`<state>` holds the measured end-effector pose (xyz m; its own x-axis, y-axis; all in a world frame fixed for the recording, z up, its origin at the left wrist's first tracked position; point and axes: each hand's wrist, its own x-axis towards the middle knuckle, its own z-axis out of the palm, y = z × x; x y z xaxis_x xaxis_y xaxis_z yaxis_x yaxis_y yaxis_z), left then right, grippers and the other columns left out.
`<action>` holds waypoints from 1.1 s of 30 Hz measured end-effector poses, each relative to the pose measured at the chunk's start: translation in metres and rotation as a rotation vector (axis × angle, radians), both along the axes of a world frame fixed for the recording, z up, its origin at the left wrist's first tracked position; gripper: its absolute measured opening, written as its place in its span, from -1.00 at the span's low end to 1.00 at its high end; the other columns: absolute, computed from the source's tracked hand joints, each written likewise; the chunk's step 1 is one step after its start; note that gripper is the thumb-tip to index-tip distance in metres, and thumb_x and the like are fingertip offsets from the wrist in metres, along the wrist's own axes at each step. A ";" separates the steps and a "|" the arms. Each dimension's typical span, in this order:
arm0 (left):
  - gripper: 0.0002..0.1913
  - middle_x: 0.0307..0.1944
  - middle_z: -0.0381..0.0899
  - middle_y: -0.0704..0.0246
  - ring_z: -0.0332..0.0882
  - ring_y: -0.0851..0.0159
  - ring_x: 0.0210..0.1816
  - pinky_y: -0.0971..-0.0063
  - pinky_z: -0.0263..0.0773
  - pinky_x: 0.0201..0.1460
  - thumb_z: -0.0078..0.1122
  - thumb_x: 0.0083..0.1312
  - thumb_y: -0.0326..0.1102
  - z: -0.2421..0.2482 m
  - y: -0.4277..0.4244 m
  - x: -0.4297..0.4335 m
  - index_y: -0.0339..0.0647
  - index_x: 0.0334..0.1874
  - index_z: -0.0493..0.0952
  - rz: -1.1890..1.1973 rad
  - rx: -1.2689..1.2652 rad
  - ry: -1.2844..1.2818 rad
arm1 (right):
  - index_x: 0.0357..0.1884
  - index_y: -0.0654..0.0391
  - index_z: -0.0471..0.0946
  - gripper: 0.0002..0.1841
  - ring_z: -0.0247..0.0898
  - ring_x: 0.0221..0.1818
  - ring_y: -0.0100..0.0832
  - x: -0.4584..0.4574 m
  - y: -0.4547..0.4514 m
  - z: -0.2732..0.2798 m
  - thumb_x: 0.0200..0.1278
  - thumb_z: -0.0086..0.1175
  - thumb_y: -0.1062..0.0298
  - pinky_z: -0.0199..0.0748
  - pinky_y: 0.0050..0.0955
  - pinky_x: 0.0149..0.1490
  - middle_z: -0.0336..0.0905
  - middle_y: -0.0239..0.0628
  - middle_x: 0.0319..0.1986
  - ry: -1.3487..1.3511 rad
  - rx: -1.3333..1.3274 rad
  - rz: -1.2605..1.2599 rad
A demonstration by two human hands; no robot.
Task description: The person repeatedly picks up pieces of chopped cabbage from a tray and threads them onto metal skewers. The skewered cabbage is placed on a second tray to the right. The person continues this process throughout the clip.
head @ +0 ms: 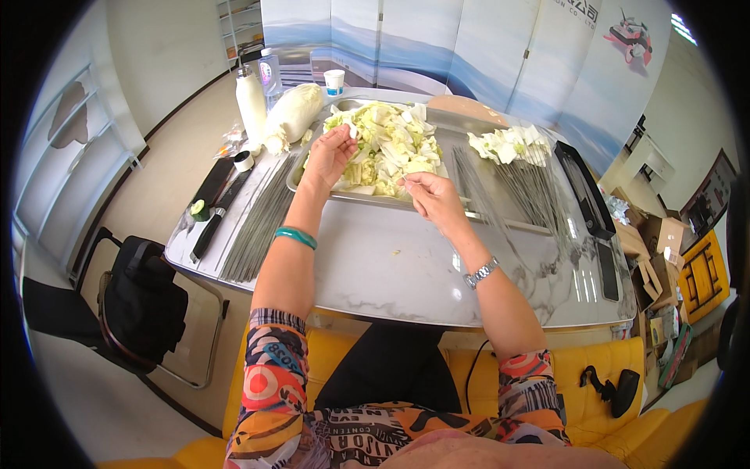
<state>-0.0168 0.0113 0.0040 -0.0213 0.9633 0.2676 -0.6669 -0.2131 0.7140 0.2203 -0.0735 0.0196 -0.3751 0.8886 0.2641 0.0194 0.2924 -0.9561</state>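
Observation:
My left hand [333,153] is raised over the near left part of a metal tray [375,201] heaped with torn Chinese cabbage leaves [392,140]. Between its fingertips is a small pale cabbage piece [353,130]. My right hand [435,198], lower and over the tray's front edge, pinches a thin metal skewer, of which only a short tip shows clearly. To the right, a second metal tray [463,124] holds cabbage pieces threaded on skewers [508,145], their bare ends fanned towards me. A few loose skewers [469,176] lie across its left side.
On the left lie a skewer bundle [261,225], a black-handled knife [210,231] and a cut green vegetable end [199,210]. Behind stand a whole Chinese cabbage [296,114], two bottles and a paper cup [334,82]. A black box [586,190] and a phone [607,272] edge the right.

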 end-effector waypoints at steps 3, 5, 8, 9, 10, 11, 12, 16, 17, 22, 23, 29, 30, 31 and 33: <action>-0.89 -0.36 0.51 0.42 0.48 0.39 -0.31 0.53 0.49 -0.18 0.11 0.31 -0.44 -0.005 0.007 -0.006 -0.29 -0.18 0.51 -0.064 -0.018 -0.121 | 0.02 0.31 0.52 -0.71 0.05 -0.69 -0.74 0.000 -0.004 0.004 0.36 -0.03 0.39 -0.05 -0.67 -0.61 0.22 -0.58 -0.70 -0.036 0.010 0.016; -0.89 -0.37 0.51 0.40 0.49 0.38 -0.32 0.52 0.50 -0.19 0.11 0.31 -0.43 -0.008 0.011 -0.010 -0.30 -0.17 0.51 -0.093 -0.019 -0.156 | 0.04 0.32 0.52 -0.70 0.05 -0.69 -0.74 0.001 -0.004 0.005 0.34 -0.03 0.41 -0.04 -0.67 -0.61 0.23 -0.58 -0.69 -0.048 0.016 0.036; -0.87 -0.38 0.52 0.39 0.50 0.36 -0.32 0.50 0.52 -0.20 0.12 0.30 -0.42 -0.009 0.012 -0.011 -0.30 -0.17 0.51 -0.089 -0.043 -0.174 | 0.03 0.32 0.54 -0.70 0.05 -0.69 -0.73 0.003 -0.003 0.002 0.33 -0.03 0.43 -0.03 -0.67 -0.61 0.25 -0.59 -0.68 -0.068 0.034 0.048; -0.87 -0.38 0.52 0.39 0.51 0.36 -0.32 0.50 0.52 -0.20 0.12 0.30 -0.41 -0.008 0.011 -0.010 -0.30 -0.16 0.51 -0.080 -0.056 -0.174 | 0.02 0.33 0.54 -0.71 0.05 -0.69 -0.73 0.004 -0.002 0.001 0.33 -0.03 0.43 -0.03 -0.67 -0.61 0.26 -0.59 -0.67 -0.074 0.041 0.049; -0.87 -0.38 0.53 0.38 0.52 0.35 -0.32 0.50 0.53 -0.19 0.12 0.30 -0.41 -0.008 0.010 -0.009 -0.30 -0.17 0.51 -0.062 -0.074 -0.175 | 0.01 0.32 0.55 -0.71 0.05 -0.69 -0.73 0.004 -0.002 0.000 0.32 -0.03 0.44 -0.03 -0.67 -0.61 0.26 -0.59 -0.68 -0.074 0.038 0.055; -0.86 -0.38 0.53 0.38 0.53 0.34 -0.31 0.49 0.53 -0.19 0.13 0.30 -0.40 -0.007 0.009 -0.008 -0.30 -0.17 0.51 -0.045 -0.092 -0.178 | 0.01 0.32 0.55 -0.71 0.05 -0.70 -0.73 0.005 -0.001 -0.001 0.32 -0.02 0.44 -0.03 -0.67 -0.61 0.27 -0.59 -0.68 -0.073 0.035 0.060; -0.86 -0.38 0.54 0.38 0.54 0.34 -0.31 0.49 0.53 -0.18 0.13 0.29 -0.40 -0.008 0.009 -0.008 -0.29 -0.17 0.51 -0.026 -0.111 -0.178 | 0.00 0.32 0.56 -0.72 0.05 -0.70 -0.74 0.004 -0.001 -0.001 0.32 -0.02 0.44 -0.03 -0.67 -0.61 0.27 -0.59 -0.68 -0.072 0.032 0.067; -0.87 -0.38 0.55 0.37 0.54 0.34 -0.31 0.54 0.55 -0.21 0.15 0.29 -0.41 -0.007 0.008 -0.009 -0.31 -0.19 0.52 -0.034 -0.083 -0.184 | -0.01 0.31 0.56 -0.72 0.05 -0.69 -0.73 0.003 -0.003 0.000 0.32 -0.03 0.44 0.02 -0.67 -0.59 0.24 -0.60 -0.70 -0.091 0.041 0.061; -0.87 -0.37 0.55 0.36 0.54 0.35 -0.33 0.55 0.55 -0.22 0.16 0.28 -0.42 -0.006 0.008 -0.009 -0.32 -0.19 0.52 -0.031 -0.085 -0.185 | -0.01 0.31 0.56 -0.72 0.05 -0.69 -0.73 0.003 -0.002 0.000 0.32 -0.03 0.44 0.02 -0.67 -0.59 0.24 -0.60 -0.70 -0.095 0.049 0.061; -0.87 -0.36 0.56 0.34 0.53 0.36 -0.34 0.57 0.55 -0.26 0.17 0.28 -0.43 -0.005 0.009 -0.010 -0.34 -0.19 0.52 -0.042 -0.069 -0.182 | -0.02 0.30 0.57 -0.73 0.05 -0.69 -0.74 0.003 -0.002 -0.001 0.32 -0.04 0.44 0.02 -0.67 -0.59 0.24 -0.60 -0.71 -0.096 0.050 0.055; -0.87 -0.36 0.56 0.34 0.53 0.36 -0.34 0.57 0.55 -0.25 0.16 0.28 -0.43 -0.006 0.009 -0.010 -0.34 -0.19 0.52 -0.046 -0.061 -0.180 | -0.02 0.30 0.57 -0.73 0.05 -0.68 -0.74 0.003 -0.002 -0.001 0.32 -0.04 0.44 0.02 -0.67 -0.59 0.24 -0.60 -0.71 -0.095 0.048 0.055; -0.85 -0.33 0.56 0.34 0.53 0.36 -0.34 0.56 0.55 -0.24 0.15 0.29 -0.43 -0.006 0.008 -0.009 -0.34 -0.16 0.52 -0.040 -0.046 -0.167 | -0.03 0.29 0.58 -0.73 0.05 -0.69 -0.74 0.003 -0.002 -0.001 0.32 -0.04 0.44 0.03 -0.67 -0.59 0.24 -0.60 -0.72 -0.100 0.050 0.044; -0.85 -0.33 0.56 0.34 0.53 0.36 -0.34 0.56 0.55 -0.24 0.15 0.29 -0.43 -0.006 0.008 -0.009 -0.34 -0.16 0.52 -0.038 -0.045 -0.165 | -0.03 0.29 0.58 -0.73 0.05 -0.69 -0.74 0.003 -0.002 -0.001 0.32 -0.04 0.44 0.03 -0.67 -0.59 0.24 -0.60 -0.72 -0.106 0.051 0.041; -0.85 -0.33 0.56 0.34 0.53 0.36 -0.34 0.56 0.55 -0.24 0.15 0.29 -0.43 -0.006 0.008 -0.009 -0.34 -0.16 0.52 -0.040 -0.042 -0.163 | -0.03 0.29 0.58 -0.73 0.05 -0.69 -0.74 0.003 -0.002 -0.001 0.32 -0.04 0.44 0.03 -0.66 -0.59 0.24 -0.60 -0.72 -0.107 0.054 0.041; -0.85 -0.33 0.56 0.34 0.53 0.37 -0.34 0.56 0.55 -0.23 0.15 0.28 -0.43 -0.006 0.008 -0.009 -0.33 -0.15 0.52 -0.045 -0.036 -0.159 | -0.03 0.28 0.58 -0.73 0.06 -0.69 -0.74 0.002 -0.002 -0.002 0.32 -0.04 0.44 0.04 -0.66 -0.59 0.24 -0.60 -0.72 -0.109 0.060 0.040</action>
